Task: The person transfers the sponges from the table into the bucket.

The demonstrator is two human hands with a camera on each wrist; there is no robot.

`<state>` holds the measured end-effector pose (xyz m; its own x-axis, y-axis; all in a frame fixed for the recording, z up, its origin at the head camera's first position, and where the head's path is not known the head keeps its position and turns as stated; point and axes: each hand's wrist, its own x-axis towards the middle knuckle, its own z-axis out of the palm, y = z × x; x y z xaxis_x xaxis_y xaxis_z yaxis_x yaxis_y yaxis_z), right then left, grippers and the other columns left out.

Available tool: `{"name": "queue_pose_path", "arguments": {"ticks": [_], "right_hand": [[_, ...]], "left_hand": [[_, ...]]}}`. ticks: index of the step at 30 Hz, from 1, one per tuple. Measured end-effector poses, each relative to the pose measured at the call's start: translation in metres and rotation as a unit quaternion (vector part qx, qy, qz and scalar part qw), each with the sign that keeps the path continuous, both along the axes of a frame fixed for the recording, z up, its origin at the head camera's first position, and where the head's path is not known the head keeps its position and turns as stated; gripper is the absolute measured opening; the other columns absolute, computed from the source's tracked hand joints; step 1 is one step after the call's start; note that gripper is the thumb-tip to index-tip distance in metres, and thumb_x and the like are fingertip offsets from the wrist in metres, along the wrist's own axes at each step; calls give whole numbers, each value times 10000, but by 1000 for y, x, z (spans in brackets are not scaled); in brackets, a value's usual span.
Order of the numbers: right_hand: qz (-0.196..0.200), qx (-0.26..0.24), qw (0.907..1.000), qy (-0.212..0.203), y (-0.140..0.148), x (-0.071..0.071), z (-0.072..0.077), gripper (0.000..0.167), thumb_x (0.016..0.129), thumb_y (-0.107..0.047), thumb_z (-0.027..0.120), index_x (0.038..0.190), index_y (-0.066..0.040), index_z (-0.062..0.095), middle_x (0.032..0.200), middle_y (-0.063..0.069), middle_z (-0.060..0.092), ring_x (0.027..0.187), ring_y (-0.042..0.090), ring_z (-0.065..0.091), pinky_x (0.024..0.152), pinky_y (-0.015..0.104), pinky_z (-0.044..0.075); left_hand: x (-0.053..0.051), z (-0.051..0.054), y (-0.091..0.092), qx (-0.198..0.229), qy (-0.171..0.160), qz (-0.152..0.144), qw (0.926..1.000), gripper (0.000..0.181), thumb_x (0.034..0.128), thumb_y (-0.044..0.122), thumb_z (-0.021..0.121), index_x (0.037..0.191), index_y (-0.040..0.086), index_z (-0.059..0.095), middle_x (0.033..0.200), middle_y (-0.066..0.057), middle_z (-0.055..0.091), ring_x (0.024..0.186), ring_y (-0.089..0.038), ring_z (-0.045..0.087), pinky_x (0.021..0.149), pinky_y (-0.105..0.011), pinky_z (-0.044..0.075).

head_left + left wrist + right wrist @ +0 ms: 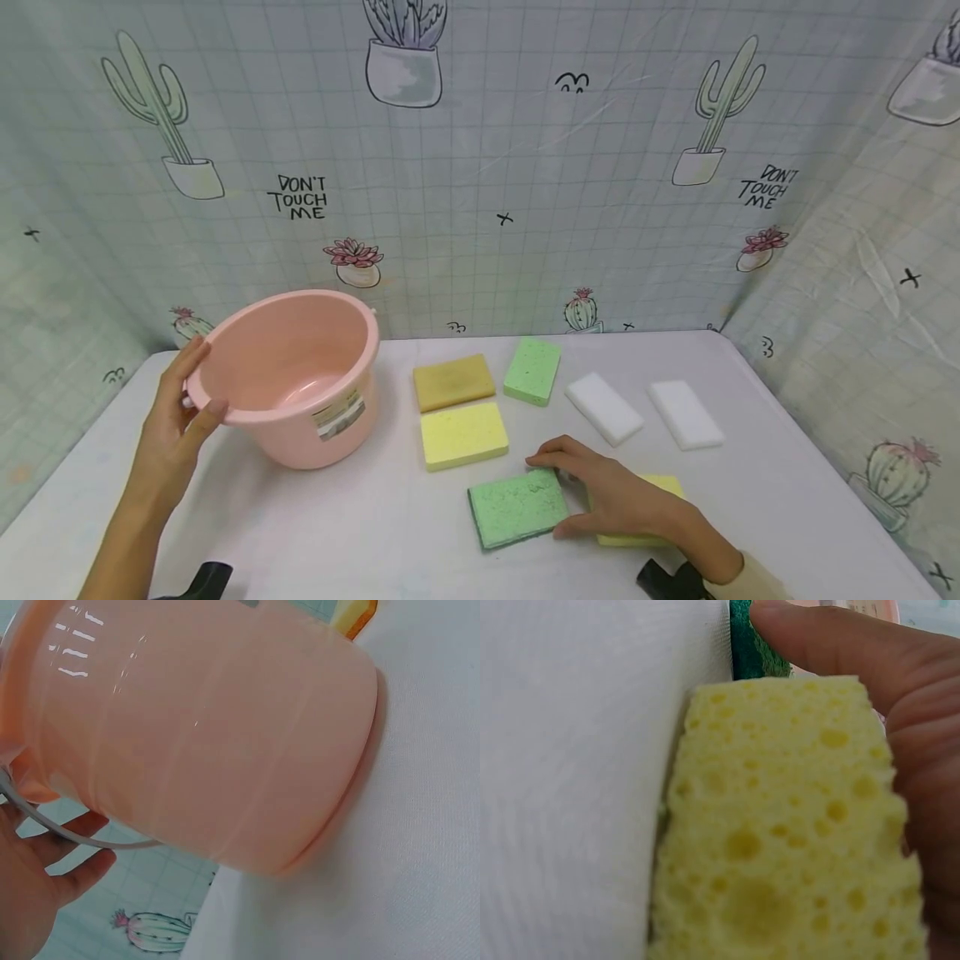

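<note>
At the left, my left hand grips the rim of a pink plastic bucket, thumb at the near side and fingers round the outer edge. Its grey handle passes by the fingers in the left wrist view. My right hand holds the right end of a green sponge between thumb and fingers; the sponge has a darker green underside. Under that hand lies a yellow sponge, partly covered. Its porous side fills much of the right wrist view, where the thumb touches the green sponge.
Beyond the right hand lie a mustard sponge, a pale yellow sponge, another green sponge and two white sponges, one left and one right. A printed cloth hangs behind the white table.
</note>
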<state>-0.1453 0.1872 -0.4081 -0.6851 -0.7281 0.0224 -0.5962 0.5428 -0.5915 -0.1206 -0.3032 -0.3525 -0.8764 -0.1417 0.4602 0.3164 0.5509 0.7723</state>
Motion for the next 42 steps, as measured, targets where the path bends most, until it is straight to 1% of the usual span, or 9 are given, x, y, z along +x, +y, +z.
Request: {"name": "queue_pose_path", "arguments": {"ticks": [4, 9, 16, 20, 23, 27, 34, 37, 42], "right_hand": [[28, 15, 10000, 7, 1, 1, 0, 709, 763, -441, 776, 1374, -220, 494, 1315, -120, 399, 1161, 76, 459, 964, 303, 405], [125, -28, 9998, 138, 1, 1, 0, 695, 765, -419, 780, 1366, -203, 505, 1304, -110, 394, 1147, 75, 459, 951, 289, 411], [248, -131, 9992, 277, 1, -1, -2, 677, 771, -392, 784, 1356, -172, 525, 1268, -112, 407, 1124, 62, 457, 940, 266, 412], [239, -186, 9992, 247, 1, -2, -2, 673, 766, -394, 788, 1346, -162, 538, 1252, -116, 420, 1119, 65, 459, 941, 266, 410], [156, -179, 9995, 202, 0, -2, -2, 664, 764, -419, 783, 1336, -177, 551, 1240, -130, 428, 1107, 60, 463, 939, 270, 411], [22, -136, 9997, 178, 0, -2, 3, 650, 758, -458, 774, 1319, -199, 568, 1217, -148, 437, 1045, 51, 474, 896, 270, 426], [49, -497, 9983, 287, 1, -7, 29, 639, 760, -411, 790, 1310, -168, 574, 1196, -112, 467, 919, 137, 524, 781, 318, 460], [207, -832, 9949, 525, -1, -12, 42, 628, 784, -405, 772, 1312, -136, 565, 1204, -64, 485, 924, 137, 532, 775, 339, 467], [151, -1061, 9905, 858, -10, -16, 62, 615, 799, -416, 755, 1319, -149, 565, 1216, -64, 491, 915, 110, 538, 792, 325, 461]], "left_hand": [[0, 0, 0, -13, 126, 43, 9999, 629, 922, 121, 532, 1506, 192, 311, 1571, 32, 196, 1305, -42, 310, 874, -70, 285], [1, 0, 0, -39, 306, 52, 9995, 609, 897, 89, 538, 1478, 143, 363, 1555, 34, 235, 1108, -50, 416, 833, -104, 288], [1, 0, 2, -75, 360, 201, 9991, 591, 882, 96, 543, 1456, 137, 405, 1530, 17, 262, 968, -49, 415, 764, -165, 291], [1, 0, 1, -103, 270, 218, 9993, 607, 898, 134, 522, 1483, 192, 370, 1538, 28, 249, 1050, -50, 408, 750, -181, 287], [0, -1, 1, -20, 86, 33, 10000, 617, 933, 150, 483, 1514, 244, 295, 1567, 40, 192, 1235, -78, 366, 798, -113, 307], [-1, -1, 1, 191, -83, -241, 9995, 621, 956, 151, 447, 1530, 262, 237, 1585, 53, 127, 1357, -127, 263, 821, -87, 347], [-3, -1, 0, 402, -174, -339, 9985, 597, 970, 186, 416, 1531, 262, 226, 1585, 58, 109, 1395, -144, 173, 895, -141, 323], [-4, -2, -1, 421, -189, -317, 9984, 588, 974, 195, 404, 1530, 266, 226, 1581, 74, 116, 1395, -148, 164, 898, -157, 315], [-7, -4, -1, 484, -91, -423, 9979, 595, 974, 182, 390, 1534, 273, 210, 1589, 63, 82, 1411, -136, 118, 988, -217, 259]]}}
